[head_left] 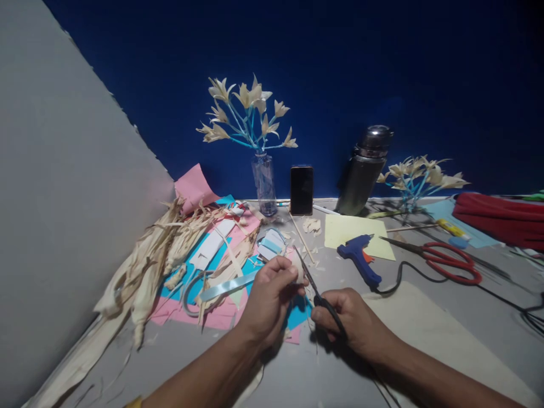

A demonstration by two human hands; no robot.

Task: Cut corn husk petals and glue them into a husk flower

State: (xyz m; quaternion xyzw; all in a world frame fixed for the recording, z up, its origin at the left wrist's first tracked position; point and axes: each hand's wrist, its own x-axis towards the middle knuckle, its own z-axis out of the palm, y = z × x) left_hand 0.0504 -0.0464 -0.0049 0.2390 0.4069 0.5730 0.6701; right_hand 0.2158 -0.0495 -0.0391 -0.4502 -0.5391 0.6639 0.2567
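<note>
Between the thumb and fingers of my left hand is a small pale piece of corn husk. My right hand grips black-handled scissors, their blades pointing up and away beside the husk piece. Whether the blades touch the husk I cannot tell. Beyond my hands lie small husk scraps and a thin wooden stick. A heap of dried corn husks spreads to the left over blue and pink paper.
At the back stand a glass vase of husk flowers, a phone and a tilted dark flask. To the right are a blue glue gun, red-handled scissors, more husk flowers and red cloth.
</note>
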